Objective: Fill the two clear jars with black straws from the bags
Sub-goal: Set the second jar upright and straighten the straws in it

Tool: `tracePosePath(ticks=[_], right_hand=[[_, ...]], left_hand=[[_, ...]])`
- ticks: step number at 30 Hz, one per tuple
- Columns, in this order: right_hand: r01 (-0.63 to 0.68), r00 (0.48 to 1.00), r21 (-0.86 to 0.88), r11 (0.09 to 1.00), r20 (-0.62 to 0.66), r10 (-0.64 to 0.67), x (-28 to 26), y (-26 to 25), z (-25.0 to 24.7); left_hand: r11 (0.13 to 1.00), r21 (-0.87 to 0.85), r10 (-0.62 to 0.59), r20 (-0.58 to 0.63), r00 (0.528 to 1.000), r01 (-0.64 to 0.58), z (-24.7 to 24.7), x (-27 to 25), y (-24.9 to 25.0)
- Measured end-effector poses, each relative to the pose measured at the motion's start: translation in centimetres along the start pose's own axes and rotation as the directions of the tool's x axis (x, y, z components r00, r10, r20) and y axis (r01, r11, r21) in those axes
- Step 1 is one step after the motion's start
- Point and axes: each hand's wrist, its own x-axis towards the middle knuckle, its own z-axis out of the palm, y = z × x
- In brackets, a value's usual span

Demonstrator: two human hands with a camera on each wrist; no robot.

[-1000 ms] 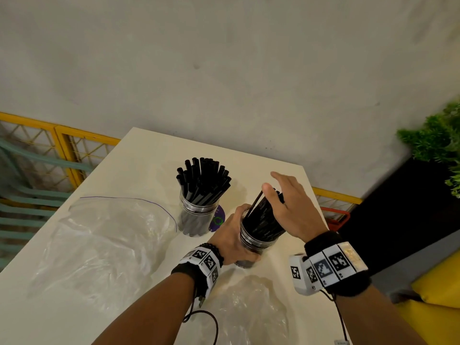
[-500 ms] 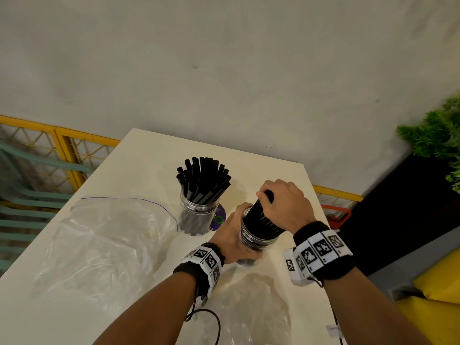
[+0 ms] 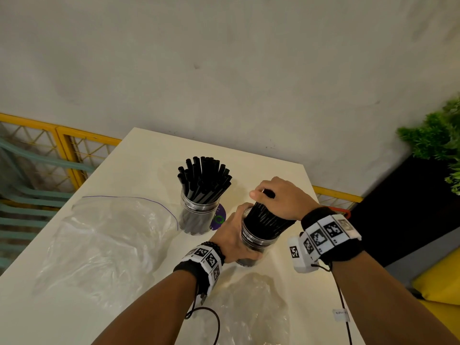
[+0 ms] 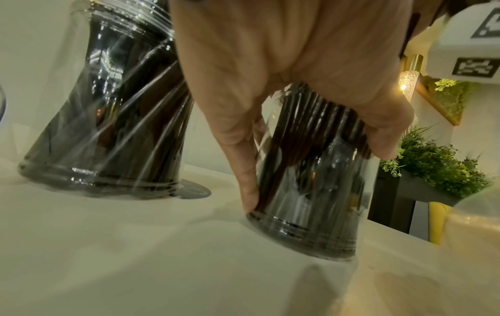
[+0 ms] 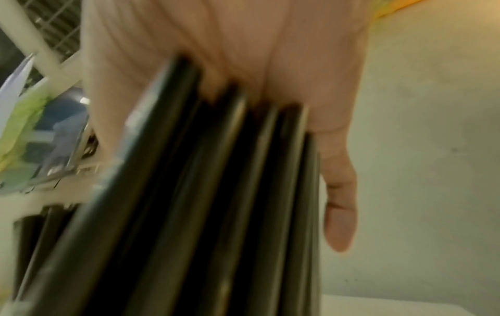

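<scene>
On the table, left hand grips the near jar; right hand clasps its straws.

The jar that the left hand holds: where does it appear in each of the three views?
Head: the held jar is below centre, right of the other jar.
Left wrist: the jar stands right of centre on the table, the left hand around it.
Right wrist: not clearly visible.
Shared landmark: the bundle of black straws in the jar.

My head camera looks down and forward over the counter. Both wrist cameras sit very close, facing along the fingers; all three share the near jar.
</scene>
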Motion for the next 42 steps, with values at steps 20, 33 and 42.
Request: tracePosePath(ticks=[20,33,42], right_hand=[[-0.058,0.931,-0.002,0.998,-0.361,0.054,-1.3,-1.7,3.4],[-0.04,0.94,0.092,0.995,-0.334,0.069,-2.2,-0.8,2.7],[0.055,0.939,0.128,0.99,-0.343,-0.008,-2.4,-0.6,2.4]], left_hand=[[1.0,0.015,-0.001,-0.015,1.0,0.001,0.1,0.0,0.0],[1.0,-0.01,0.021,0.004,1.0,-0.021,0.0,0.1,-0.2],[0.999,-0.011,0.042,-0.014,0.999,-0.042,0.0,0.0,-0.1]])
